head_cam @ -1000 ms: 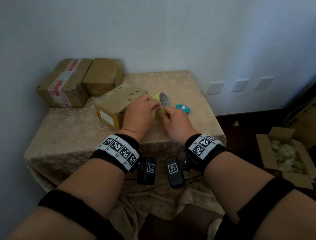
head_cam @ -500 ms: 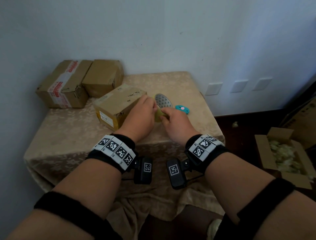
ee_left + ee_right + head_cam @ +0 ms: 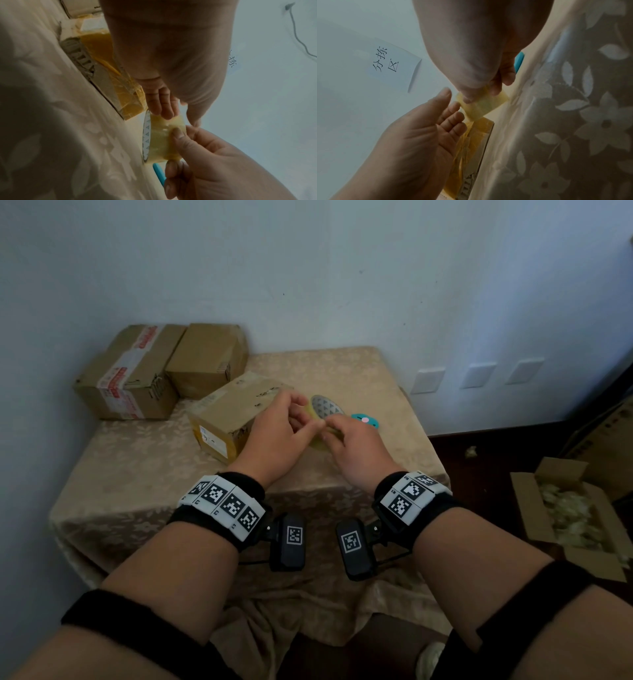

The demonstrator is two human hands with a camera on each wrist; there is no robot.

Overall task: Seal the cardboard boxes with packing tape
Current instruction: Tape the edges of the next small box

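A small cardboard box (image 3: pixel 236 409) lies on the cloth-covered table (image 3: pixel 137 460), old yellowish tape on its near end (image 3: pixel 126 94). Just right of it, both hands meet at a roll of clear yellowish packing tape (image 3: pixel 323 407) with a grey patterned core. My right hand (image 3: pixel 334 436) grips the roll (image 3: pixel 159 139), thumb (image 3: pixel 178 135) on the outer face and fingers curled under it. My left hand (image 3: pixel 308 419) lies with its palm showing in the right wrist view, fingertips (image 3: pixel 455 116) touching the roll (image 3: pixel 486 105) and thumb (image 3: pixel 443 94) apart from it.
Two more cardboard boxes (image 3: pixel 130 371) (image 3: pixel 209 357) stand at the back left against the wall. A small turquoise object (image 3: pixel 364 421) lies on the table right of the roll. An open box of filler (image 3: pixel 575 518) sits on the floor at the right.
The roll has tipped so its patterned core shows more. My left hand has loosened from a closed hold to fingertips touching the roll; the right hand keeps its grip.
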